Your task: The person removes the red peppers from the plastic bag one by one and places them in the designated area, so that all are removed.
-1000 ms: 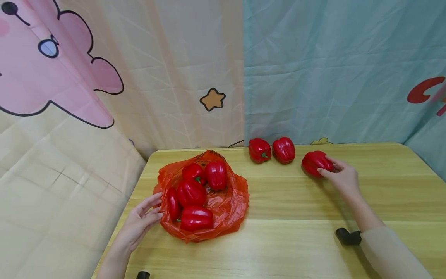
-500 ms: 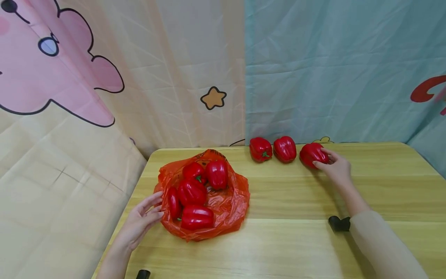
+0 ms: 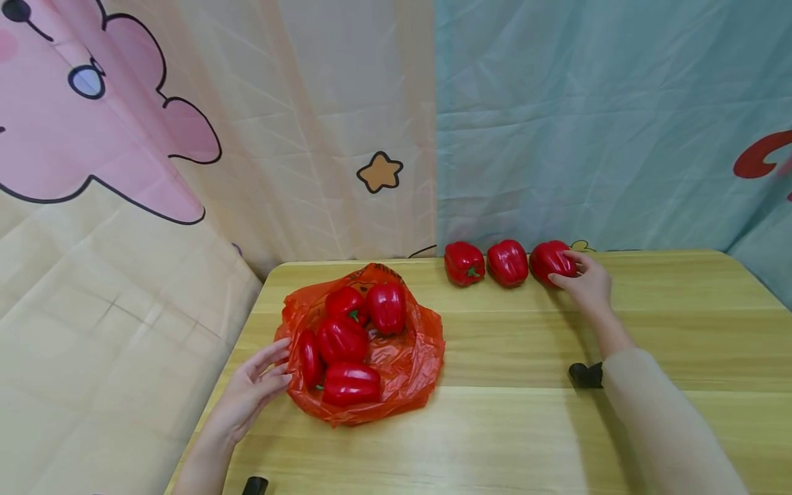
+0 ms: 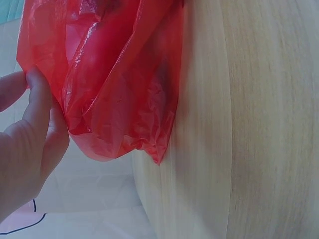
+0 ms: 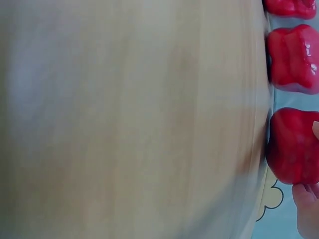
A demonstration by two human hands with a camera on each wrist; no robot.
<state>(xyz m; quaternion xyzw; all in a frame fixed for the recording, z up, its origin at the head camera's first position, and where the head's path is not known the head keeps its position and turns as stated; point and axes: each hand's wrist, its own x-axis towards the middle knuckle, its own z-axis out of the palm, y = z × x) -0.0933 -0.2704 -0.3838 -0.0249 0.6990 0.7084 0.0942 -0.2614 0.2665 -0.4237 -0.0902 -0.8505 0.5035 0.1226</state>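
At the back of the table, my right hand (image 3: 588, 280) grips a red bell pepper (image 3: 548, 260), thumb and fingers on its near right side. Left of it two more bell peppers stand in a row: the middle one (image 3: 507, 263) and the leftmost one (image 3: 464, 263). Several bell peppers, including a sideways one (image 3: 351, 383), lie inside an open red plastic bag (image 3: 405, 364). The fingertips of my left hand (image 3: 247, 393) touch the left side of this bag. In the left wrist view these fingers (image 4: 37, 107) rest against the thin plastic (image 4: 119, 112).
A wooden table (image 3: 495, 426) carries everything and meets a printed curtain (image 3: 557, 124) along its back edge. Another hanging (image 3: 93, 330) borders the left side. Black fittings show by each wrist, one (image 3: 584, 375) beside the right sleeve.
My right hand has moved back and slightly left with its bell pepper, bringing it beside the other two. My left hand and the bag have stayed put.
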